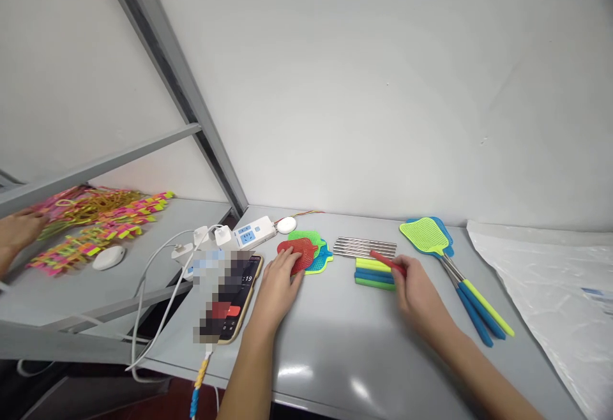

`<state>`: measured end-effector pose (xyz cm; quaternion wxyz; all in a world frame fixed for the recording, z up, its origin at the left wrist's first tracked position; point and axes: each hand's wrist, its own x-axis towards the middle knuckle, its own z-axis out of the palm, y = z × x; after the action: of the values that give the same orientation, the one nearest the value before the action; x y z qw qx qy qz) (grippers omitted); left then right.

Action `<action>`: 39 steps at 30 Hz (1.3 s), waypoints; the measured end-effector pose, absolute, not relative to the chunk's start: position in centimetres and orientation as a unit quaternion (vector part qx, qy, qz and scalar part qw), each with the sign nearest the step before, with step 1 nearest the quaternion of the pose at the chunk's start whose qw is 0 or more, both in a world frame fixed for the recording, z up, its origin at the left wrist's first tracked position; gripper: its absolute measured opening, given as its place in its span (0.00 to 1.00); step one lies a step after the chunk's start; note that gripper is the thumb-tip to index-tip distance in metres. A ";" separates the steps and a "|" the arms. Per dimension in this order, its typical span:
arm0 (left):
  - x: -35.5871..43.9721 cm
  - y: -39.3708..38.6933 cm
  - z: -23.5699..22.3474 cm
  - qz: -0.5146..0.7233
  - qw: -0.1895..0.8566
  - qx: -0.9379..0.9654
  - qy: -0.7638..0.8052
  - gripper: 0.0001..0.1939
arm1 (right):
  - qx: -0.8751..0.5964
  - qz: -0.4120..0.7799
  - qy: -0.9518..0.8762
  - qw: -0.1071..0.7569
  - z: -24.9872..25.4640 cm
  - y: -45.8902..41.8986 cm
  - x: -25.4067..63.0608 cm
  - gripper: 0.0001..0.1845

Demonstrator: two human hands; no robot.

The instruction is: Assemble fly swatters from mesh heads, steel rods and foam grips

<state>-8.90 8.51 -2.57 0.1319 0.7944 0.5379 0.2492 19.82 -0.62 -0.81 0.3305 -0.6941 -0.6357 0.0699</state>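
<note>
My left hand (279,281) lies flat with its fingers stretched out onto a red mesh swatter head (299,253), the top of a small stack with green and blue heads (320,249) under it. My right hand (416,289) is closed in a pinch on a red handle grip (385,262), held just above a few green and blue grips (374,275) lying on the grey table (335,337). Behind them lies a row of thin metal rods (364,247). Assembled swatters (433,238) with yellow-green and blue heads lie to the right.
A phone (232,299) on a cable lies left of my left hand, with a white power strip (253,233) and plugs behind it. Another person's hand (16,232) rests by colourful parts (96,219) at far left. A clear plastic sheet (550,279) covers the right side.
</note>
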 end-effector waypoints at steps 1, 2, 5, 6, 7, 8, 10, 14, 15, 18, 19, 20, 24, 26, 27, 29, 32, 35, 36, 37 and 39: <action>-8.9 8.5 -2.4 0.260 0.136 0.794 0.532 0.19 | -0.695 0.072 -0.637 0.326 0.0 0.2 20.0 0.15; -8.8 8.5 -2.2 0.274 0.142 0.792 0.526 0.19 | -0.696 0.074 -0.644 0.308 0.7 1.1 20.3 0.16; -8.7 8.2 -1.4 0.344 0.139 0.773 0.514 0.19 | -0.705 0.076 -0.674 0.207 2.0 4.7 21.2 0.16; -8.8 7.8 -1.1 0.378 0.124 0.762 0.511 0.19 | -0.706 0.082 -0.677 0.192 2.1 6.0 21.5 0.16; -8.7 7.3 -0.7 0.415 0.102 0.751 0.503 0.20 | -0.707 0.089 -0.680 0.176 2.1 7.2 21.8 0.16; -8.7 6.7 -0.4 0.450 0.075 0.742 0.491 0.21 | -0.704 0.097 -0.684 0.163 2.0 8.3 22.1 0.16; -8.4 4.8 -0.2 0.505 0.020 0.740 0.444 0.25 | -0.693 0.115 -0.698 0.137 1.8 10.1 22.5 0.16; -6.0 0.3 -1.7 0.415 -0.018 0.842 0.345 0.28 | -0.665 0.150 -0.727 0.083 1.6 12.3 22.9 0.12; -5.2 -0.7 -2.3 0.379 -0.009 0.858 0.345 0.27 | -0.660 0.154 -0.732 0.071 1.6 12.6 22.9 0.12; -2.8 -2.8 -4.1 0.338 0.030 0.867 0.365 0.19 | -0.648 0.158 -0.744 0.044 1.5 13.4 23.0 0.11; -2.2 -3.2 -4.5 0.329 0.044 0.870 0.365 0.17 | -0.644 0.155 -0.748 0.038 1.4 13.5 23.0 0.11; -1.9 -3.4 -4.7 0.322 0.059 0.869 0.371 0.16 | -0.640 0.150 -0.753 0.034 1.4 13.7 23.0 0.11; -1.6 -3.6 -4.1 0.302 0.116 0.848 0.419 0.12 | -0.628 0.113 -0.769 0.032 1.5 13.9 22.6 0.10; -1.7 -3.7 -3.4 0.303 0.125 0.839 0.434 0.11 | -0.623 0.085 -0.776 0.046 2.2 13.6 22.3 0.08; -1.8 -3.7 -3.1 0.304 0.124 0.834 0.444 0.09 | -0.622 0.069 -0.778 0.057 2.7 13.4 22.3 0.09; -1.9 -3.7 -2.5 0.308 0.119 0.818 0.471 0.05 | -0.626 0.038 -0.774 0.089 4.0 12.3 22.3 0.11; -2.1 -3.7 -1.7 0.313 0.129 0.793 0.507 0.07 | -0.637 0.002 -0.757 0.147 6.1 9.3 22.3 0.15; -2.2 -3.8 -0.7 0.335 0.160 0.777 0.509 0.08 | -0.620 -0.015 -0.731 0.282 7.0 4.5 21.6 0.10; -2.2 -3.8 -0.4 0.350 0.179 0.772 0.500 0.09 | -0.598 -0.005 -0.738 0.313 6.9 2.8 21.1 0.08; -2.1 -3.9 -0.1 0.368 0.207 0.765 0.487 0.10 | -0.576 0.006 -0.745 0.336 6.5 1.1 20.5 0.06; -1.6 -4.2 0.4 0.417 0.297 0.730 0.453 0.13 | -0.526 0.040 -0.773 0.353 5.3 -1.9 19.1 0.04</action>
<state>-1.65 -4.23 0.42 0.2969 0.7299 0.4526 0.4174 19.08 -1.92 5.34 0.3531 -0.5257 -0.7728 0.0401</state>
